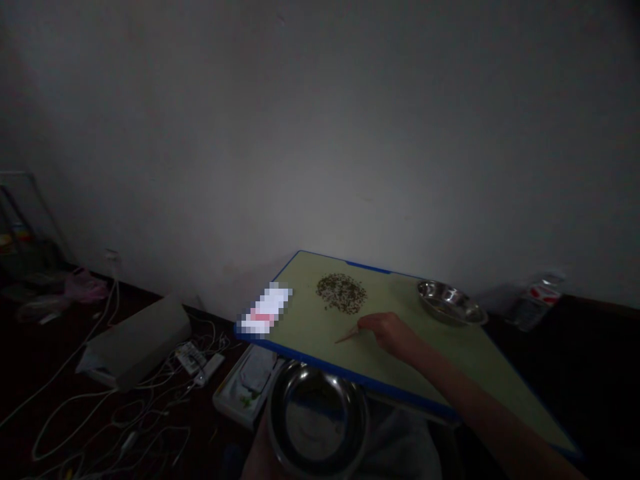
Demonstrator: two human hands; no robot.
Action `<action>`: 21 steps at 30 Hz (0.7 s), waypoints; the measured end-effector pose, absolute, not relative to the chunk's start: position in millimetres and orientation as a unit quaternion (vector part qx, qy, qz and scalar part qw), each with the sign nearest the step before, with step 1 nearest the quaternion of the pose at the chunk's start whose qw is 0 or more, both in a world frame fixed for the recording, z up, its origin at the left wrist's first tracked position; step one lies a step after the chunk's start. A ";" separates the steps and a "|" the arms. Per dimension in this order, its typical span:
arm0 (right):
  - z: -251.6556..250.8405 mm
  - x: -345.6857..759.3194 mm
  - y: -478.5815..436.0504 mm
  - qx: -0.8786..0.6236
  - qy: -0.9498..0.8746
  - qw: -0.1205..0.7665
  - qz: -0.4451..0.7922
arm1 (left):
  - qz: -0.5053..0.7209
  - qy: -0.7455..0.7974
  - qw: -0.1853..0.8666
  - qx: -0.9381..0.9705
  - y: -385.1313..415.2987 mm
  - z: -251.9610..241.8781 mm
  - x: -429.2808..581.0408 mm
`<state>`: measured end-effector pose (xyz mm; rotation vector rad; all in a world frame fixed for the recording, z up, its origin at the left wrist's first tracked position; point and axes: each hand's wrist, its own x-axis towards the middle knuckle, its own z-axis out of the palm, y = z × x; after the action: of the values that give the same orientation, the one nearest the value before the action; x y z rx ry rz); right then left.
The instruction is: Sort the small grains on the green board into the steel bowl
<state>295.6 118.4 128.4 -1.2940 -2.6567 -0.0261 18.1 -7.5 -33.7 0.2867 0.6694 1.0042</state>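
My right hand [387, 332] is closed on a thin pointed stick [347, 335], its tip low over the pale green board [305, 325] with a blue rim. Just beyond the hand, small dark and light bits lie in a loose pile [343, 293]. A shiny metal bowl [453, 303] stands at the board's right side. Below the board's near edge, over my lap, is a larger metal bowl [317, 423]. What may be my left hand beside that bowl is too dark to make out.
A blurred white and pink item [265, 311] lies at the board's left corner. White cables [133, 403], a grey box [137, 340] and a white tray [235, 393] are on the left. A plain wall [320, 133] rises behind; a packet [537, 300] lies at right.
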 end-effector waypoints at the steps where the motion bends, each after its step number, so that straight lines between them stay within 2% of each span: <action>1: 126.5 300.8 116.4 -0.435 -0.895 0.100 -0.008 | 0.464 0.302 0.820 0.140 -8.0 -30.3 19.1; 7: 126.2 326.6 96.1 -0.436 -0.889 0.137 0.013 | 0.447 0.296 0.827 0.172 -8.4 -14.2 27.1; 14: 134.7 345.6 71.9 -0.475 -0.864 0.151 0.079 | 0.454 0.294 0.835 0.104 -7.5 -31.2 23.5; 21: 136.1 341.9 81.7 -0.534 -0.828 0.172 0.001 | 0.519 0.316 0.773 0.182 -7.1 -61.3 23.0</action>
<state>341.9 81.7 136.1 -1.5160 -2.3482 0.0031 23.0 -7.1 -61.3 0.3944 0.6850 1.1254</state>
